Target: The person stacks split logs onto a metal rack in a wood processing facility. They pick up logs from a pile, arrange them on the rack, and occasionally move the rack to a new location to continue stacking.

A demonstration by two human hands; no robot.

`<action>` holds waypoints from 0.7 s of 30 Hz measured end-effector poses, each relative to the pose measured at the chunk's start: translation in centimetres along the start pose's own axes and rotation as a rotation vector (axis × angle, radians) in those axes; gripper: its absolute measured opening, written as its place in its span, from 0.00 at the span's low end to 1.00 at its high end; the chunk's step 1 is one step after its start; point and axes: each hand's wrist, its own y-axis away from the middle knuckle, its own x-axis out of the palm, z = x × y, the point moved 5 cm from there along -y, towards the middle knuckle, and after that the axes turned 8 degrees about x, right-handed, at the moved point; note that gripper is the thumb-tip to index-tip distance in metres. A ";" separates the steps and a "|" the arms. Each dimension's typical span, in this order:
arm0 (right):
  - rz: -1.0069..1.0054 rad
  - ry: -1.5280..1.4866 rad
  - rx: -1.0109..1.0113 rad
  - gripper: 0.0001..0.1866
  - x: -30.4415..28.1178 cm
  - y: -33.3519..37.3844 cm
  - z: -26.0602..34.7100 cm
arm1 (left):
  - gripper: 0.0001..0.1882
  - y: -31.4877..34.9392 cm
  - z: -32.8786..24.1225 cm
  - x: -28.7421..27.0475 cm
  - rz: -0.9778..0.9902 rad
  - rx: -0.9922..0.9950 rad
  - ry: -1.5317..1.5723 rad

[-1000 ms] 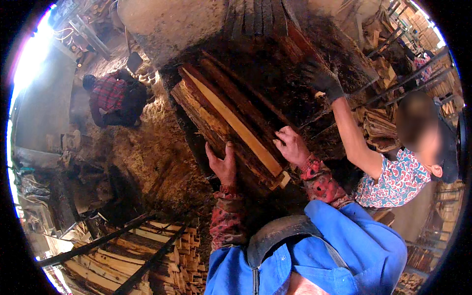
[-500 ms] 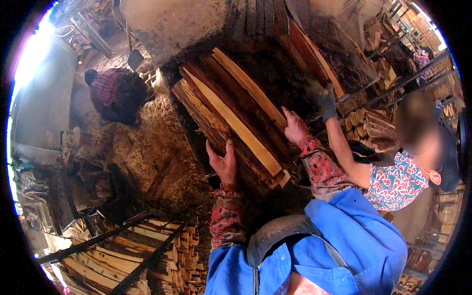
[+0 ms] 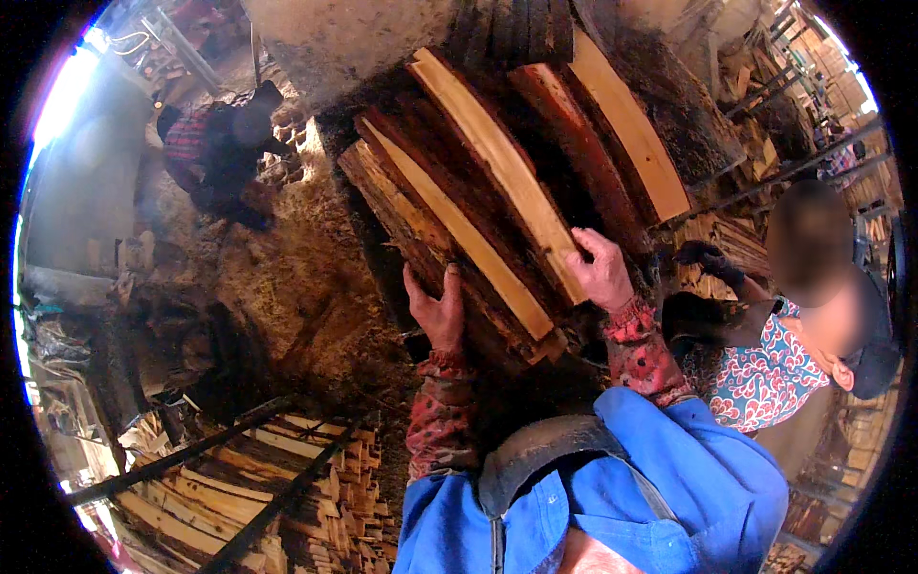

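Observation:
My right hand (image 3: 602,273) is closed round the near end of a pale wooden board (image 3: 497,153) with dark bark along its edge, thumb on the sawn face. My left hand (image 3: 438,311), fingers and thumb apart, rests against the outer side of a bark-edged slab (image 3: 402,210) at the pile's left. Between the two hands lies another board with a light sawn strip (image 3: 459,230). Farther right are a reddish-brown slab (image 3: 579,143) and a wide pale board (image 3: 631,129). The slabs lie on a dark surface.
A co-worker in a patterned top (image 3: 770,378) stands close at my right, a dark-gloved hand (image 3: 712,258) held off the boards. Another person (image 3: 206,153) bends at the far left. Stacked slats lie in a metal rack (image 3: 215,497) at lower left; sawdust (image 3: 287,287) covers the ground.
My right hand has moved right and taken hold of a board's end. The right-hand board now shows its broad pale face, and the co-worker's hand has drawn back. My left hand has barely moved.

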 end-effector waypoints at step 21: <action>0.239 -0.149 0.263 0.25 3.6 3.4 -0.4 | 0.40 0.2 2.9 0.1 -0.030 -0.008 0.043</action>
